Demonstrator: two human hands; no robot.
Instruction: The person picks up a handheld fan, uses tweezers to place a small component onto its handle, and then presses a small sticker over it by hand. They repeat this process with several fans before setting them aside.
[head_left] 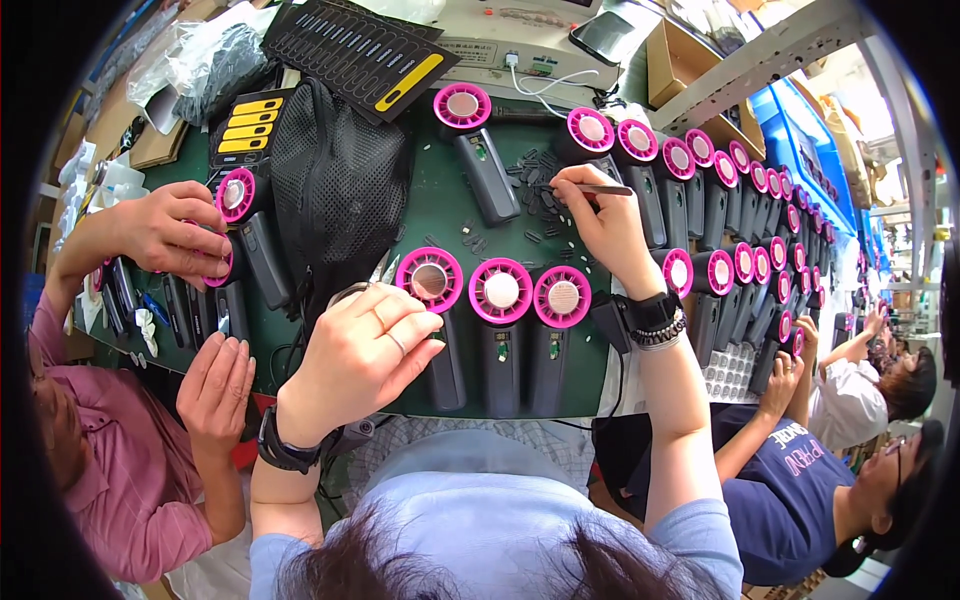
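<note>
My right hand [600,220] pinches a thin dark tool, which looks like tweezers [605,190], over a scatter of small black plastic pieces [540,180]. My left hand [365,350] is closed, fingers curled and thumb pressed near them, by the leftmost of three handheld fan-like devices [446,370]. Whether it grips anything is hidden; a thin dark edge shows behind it. The middle device [501,345] and the right one [548,350] have pink slotted rings, grey handles and a small window showing green circuit board. Another such device [485,175] lies farther off, its window uncovered.
Rows of similar devices [715,275] stretch along the right. A black mesh bag [335,170] and black-yellow label sheets [350,60] lie left and far. A co-worker's hand [170,240] reaches in at left beside more devices. A white cable [545,85] runs from the tester box [470,55].
</note>
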